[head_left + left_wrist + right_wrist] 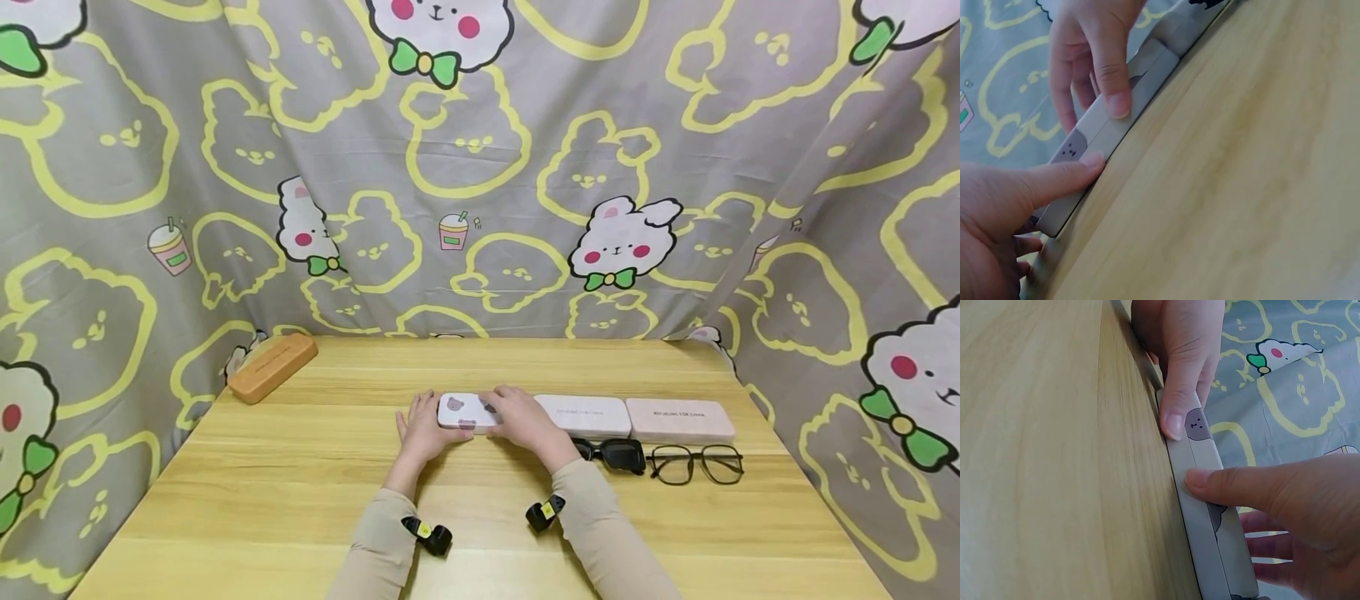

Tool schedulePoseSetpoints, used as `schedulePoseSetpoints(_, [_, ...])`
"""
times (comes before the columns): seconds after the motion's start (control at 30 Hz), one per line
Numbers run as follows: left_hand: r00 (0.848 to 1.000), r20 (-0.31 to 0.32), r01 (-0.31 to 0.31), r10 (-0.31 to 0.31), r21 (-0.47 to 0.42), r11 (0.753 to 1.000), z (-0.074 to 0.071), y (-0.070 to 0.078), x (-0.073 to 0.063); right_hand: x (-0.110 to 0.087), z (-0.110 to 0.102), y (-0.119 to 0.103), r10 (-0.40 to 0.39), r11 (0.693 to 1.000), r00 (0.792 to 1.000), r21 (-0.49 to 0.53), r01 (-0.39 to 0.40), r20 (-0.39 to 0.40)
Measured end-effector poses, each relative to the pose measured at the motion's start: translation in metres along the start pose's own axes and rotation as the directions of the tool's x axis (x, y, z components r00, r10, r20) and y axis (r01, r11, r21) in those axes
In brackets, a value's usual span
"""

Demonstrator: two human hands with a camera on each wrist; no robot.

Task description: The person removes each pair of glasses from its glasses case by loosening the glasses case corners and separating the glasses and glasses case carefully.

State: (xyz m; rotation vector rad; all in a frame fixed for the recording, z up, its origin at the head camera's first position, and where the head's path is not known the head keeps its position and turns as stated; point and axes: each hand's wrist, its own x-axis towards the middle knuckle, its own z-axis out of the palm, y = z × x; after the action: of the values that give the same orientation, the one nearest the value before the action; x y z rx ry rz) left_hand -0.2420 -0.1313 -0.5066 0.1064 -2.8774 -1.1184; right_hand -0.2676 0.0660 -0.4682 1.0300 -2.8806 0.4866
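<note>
A white glasses case (453,408) with purple-grey bear faces lies on the table, its lid down. My left hand (426,432) holds the case's left end, thumb along the front side and fingers around the end. From the right, my right hand (527,423) grips the same case, its thumb on the front and its fingers over the top and back. In the left wrist view, the left thumb (1063,181) presses near the lid seam, close to a bear print. The right wrist view shows the right thumb (1229,484) against the seam of the case (1200,537).
Right of the held case stand a white case (588,414) and a pale pink case (681,418) in a row. Black sunglasses (618,455) and black-framed eyeglasses (697,464) lie before them. An orange-brown case (273,367) sits at the far left, near the patterned curtain (480,167).
</note>
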Motion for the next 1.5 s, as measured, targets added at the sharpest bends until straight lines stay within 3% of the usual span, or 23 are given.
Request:
schedulePoseSetpoints(0.5, [1.0, -0.013, 0.013, -0.013, 0.036, 0.999, 0.002, 0.0, 0.0, 0.002, 0.0, 0.006, 0.033, 0.994, 0.997, 0.098, -0.04, 0.066])
schedulePoseSetpoints(1.1, [0.999, -0.026, 0.022, -0.022, 0.018, 1.0, 0.002, 0.0, 0.0, 0.005, -0.006, 0.007, 0.025, 0.986, 0.996, 0.165, -0.039, 0.09])
schedulePoseSetpoints(1.5, [0.999, -0.031, 0.021, -0.021, 0.009, 1.0, 0.0, 0.001, -0.001, 0.006, -0.008, 0.01, -0.025, 0.985, 0.994, 0.17, 0.006, 0.111])
